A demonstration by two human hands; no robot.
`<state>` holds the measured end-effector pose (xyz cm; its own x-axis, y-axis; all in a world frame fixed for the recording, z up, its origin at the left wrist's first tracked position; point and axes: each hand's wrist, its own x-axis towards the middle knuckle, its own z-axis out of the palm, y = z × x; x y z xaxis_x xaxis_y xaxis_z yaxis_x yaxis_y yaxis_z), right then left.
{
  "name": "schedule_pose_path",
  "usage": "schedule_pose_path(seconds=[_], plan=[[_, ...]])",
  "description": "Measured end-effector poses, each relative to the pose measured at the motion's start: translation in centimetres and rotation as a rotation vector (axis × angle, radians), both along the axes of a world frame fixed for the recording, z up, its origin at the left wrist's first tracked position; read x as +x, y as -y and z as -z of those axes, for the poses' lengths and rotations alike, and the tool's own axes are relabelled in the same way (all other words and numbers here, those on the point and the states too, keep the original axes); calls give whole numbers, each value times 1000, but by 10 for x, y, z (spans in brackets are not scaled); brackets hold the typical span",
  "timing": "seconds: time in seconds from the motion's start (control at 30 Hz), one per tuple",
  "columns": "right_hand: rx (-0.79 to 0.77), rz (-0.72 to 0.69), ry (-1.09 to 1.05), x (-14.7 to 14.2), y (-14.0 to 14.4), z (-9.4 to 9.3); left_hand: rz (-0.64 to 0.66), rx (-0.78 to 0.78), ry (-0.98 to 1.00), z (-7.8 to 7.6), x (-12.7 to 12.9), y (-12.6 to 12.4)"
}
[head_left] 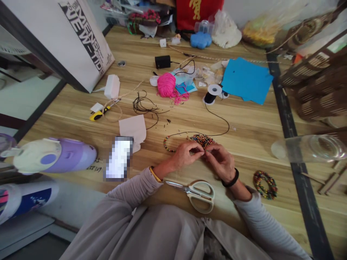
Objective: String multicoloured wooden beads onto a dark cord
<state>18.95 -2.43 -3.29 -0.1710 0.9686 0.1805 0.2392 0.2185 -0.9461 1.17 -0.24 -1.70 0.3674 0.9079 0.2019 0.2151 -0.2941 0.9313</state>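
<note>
The wide, pale wooden counter (244,144) is being used as the work surface, and a thin black cord (222,121) is being run across it from a black spool with white ends (213,94), well beyond the fingers, down to the two hands. A partly strung strand of multicoloured beads (167,142) is being held in a curve just left of the left hand (186,154), and a small heap of loose multicoloured beads (204,139) is lying just behind the fingertips. White-handled scissors (195,191) are lying near the wrists, on the person's side, and a finished coil of multicoloured beads (265,185) is resting to the right of the right hand (221,161).

Both sets of fingers are being pinched closed, tip to tip; something tiny, apparently the cord end and a bead, is being gripped, though it is too small to be made out.

The threading step is judged to be in hand. The next move is judged to call for the cord tip being kept stiff and another bead being picked singly from the heap.
</note>
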Motion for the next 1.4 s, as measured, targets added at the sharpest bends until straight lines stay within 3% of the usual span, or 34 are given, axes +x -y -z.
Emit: schedule_pose_path(seconds=[0.3, 1.4], plan=[[-11, -13, -10, -4, 0, -9, 0, -8, -1, 0, 1, 0], [-22, 4, -52, -5, 1, -6, -2, -17, 11, 1, 0, 1]])
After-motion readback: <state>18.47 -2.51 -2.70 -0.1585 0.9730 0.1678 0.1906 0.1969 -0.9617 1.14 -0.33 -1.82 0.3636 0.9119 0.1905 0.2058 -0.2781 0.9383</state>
